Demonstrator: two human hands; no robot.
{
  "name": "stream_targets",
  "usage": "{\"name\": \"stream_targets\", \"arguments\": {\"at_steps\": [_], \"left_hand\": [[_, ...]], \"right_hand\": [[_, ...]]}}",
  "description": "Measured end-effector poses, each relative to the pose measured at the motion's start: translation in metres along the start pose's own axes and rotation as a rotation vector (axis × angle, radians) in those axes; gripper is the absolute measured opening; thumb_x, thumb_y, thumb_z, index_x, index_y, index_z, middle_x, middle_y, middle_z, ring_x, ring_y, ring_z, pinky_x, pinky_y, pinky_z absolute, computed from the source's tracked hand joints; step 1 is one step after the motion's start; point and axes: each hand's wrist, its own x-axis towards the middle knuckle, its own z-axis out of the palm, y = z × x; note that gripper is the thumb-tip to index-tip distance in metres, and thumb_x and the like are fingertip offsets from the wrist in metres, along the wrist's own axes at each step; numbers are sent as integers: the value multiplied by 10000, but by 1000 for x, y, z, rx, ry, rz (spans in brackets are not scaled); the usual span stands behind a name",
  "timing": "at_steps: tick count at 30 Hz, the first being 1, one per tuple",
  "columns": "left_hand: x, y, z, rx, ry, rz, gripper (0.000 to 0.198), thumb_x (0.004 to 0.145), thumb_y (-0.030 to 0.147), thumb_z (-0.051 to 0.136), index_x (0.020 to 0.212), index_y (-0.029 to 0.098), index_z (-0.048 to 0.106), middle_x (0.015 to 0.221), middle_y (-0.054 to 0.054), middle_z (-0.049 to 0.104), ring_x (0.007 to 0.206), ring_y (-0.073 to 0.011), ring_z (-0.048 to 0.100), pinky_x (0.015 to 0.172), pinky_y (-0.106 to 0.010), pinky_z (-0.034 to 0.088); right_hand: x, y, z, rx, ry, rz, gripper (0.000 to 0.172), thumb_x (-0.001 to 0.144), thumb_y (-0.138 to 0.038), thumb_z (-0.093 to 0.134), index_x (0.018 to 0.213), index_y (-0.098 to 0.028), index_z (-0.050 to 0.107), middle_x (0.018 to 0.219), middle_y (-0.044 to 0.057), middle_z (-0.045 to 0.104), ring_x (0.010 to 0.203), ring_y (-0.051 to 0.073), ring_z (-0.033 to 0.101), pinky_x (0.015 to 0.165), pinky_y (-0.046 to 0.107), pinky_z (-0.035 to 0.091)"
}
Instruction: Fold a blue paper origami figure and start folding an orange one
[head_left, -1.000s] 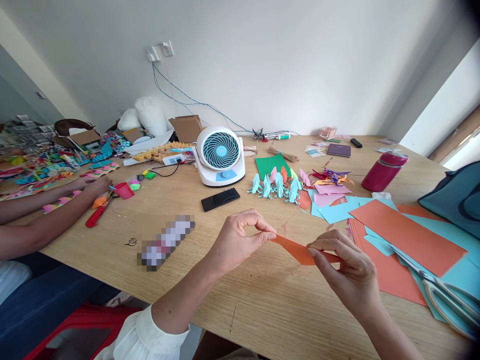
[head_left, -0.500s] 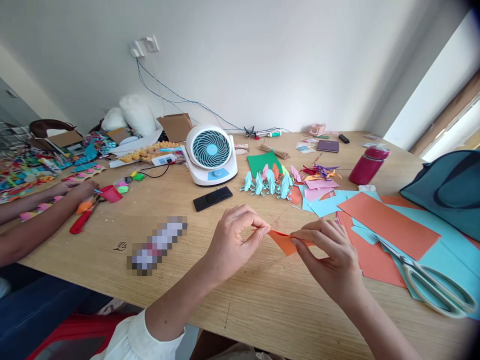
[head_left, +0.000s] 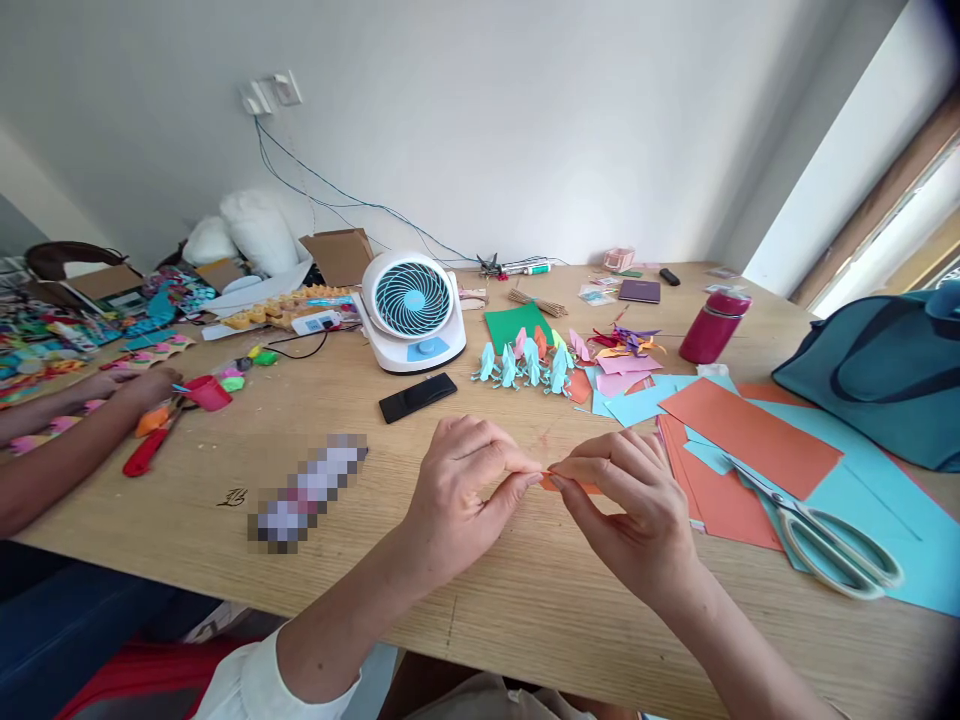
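Note:
A small folded piece of orange paper (head_left: pixel 574 485) is held above the table between my two hands. My left hand (head_left: pixel 469 490) pinches its left end with thumb and forefinger. From the other side, my right hand (head_left: pixel 634 495) pinches it too, its fingertips almost touching the left ones. Fingers hide much of the paper. Beyond my hands stand several small folded light-blue paper figures (head_left: pixel 531 362), with pink and orange ones among them. To the right lie an orange paper sheet (head_left: pixel 750 435) and scissors with pale handles (head_left: pixel 836 550) on light-blue paper (head_left: pixel 915 510).
A white fan (head_left: pixel 414 310) stands behind a black phone-like object (head_left: pixel 418 397). At right are a magenta bottle (head_left: pixel 715 326) and a teal bag (head_left: pixel 877 385). Another person's forearms (head_left: pixel 82 435) rest at the left, near a red cup (head_left: pixel 208 392) and a red-handled tool (head_left: pixel 146 452).
My right hand has moved left, bringing its fingertips close to my left ones. Less of the orange paper shows now, and it looks narrower. The camera view has shifted slightly.

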Motion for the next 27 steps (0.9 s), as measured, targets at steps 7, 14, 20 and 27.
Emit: {"name": "stream_targets", "arguments": {"at_steps": [7,14,20,27], "left_hand": [[2,-11,-21,-118,23,-158,89,866,107,670,823,179,701,768,7,631,741,-112,595,737,-262,457],[3,-30,-23,-306,-3,-414,113,856,193,687,744,178,694,753,7,631,725,-115,580,700,-247,441],[10,-49,-13,-619,-67,-719,164,778,314,763,716,165,732,702,4,609,683,-115,553,665,-241,425],[22,-52,-4,-676,-30,-722,216,783,351,742,700,158,692,704,12,619,693,-108,538,688,-232,421]], "right_hand": [[-20,34,-9,29,-19,81,126,880,-104,658,903,-228,659,837,31,632,771,184,571,678,349,403],[-31,44,-8,136,-74,181,105,905,-139,637,855,-230,646,807,16,609,732,159,564,642,306,426],[-35,42,-7,313,-199,420,213,928,-285,627,728,-226,585,721,-8,556,650,142,507,592,283,396],[-40,47,-5,480,-296,624,306,915,-431,625,697,-219,587,718,-11,555,673,147,507,650,289,408]]}}
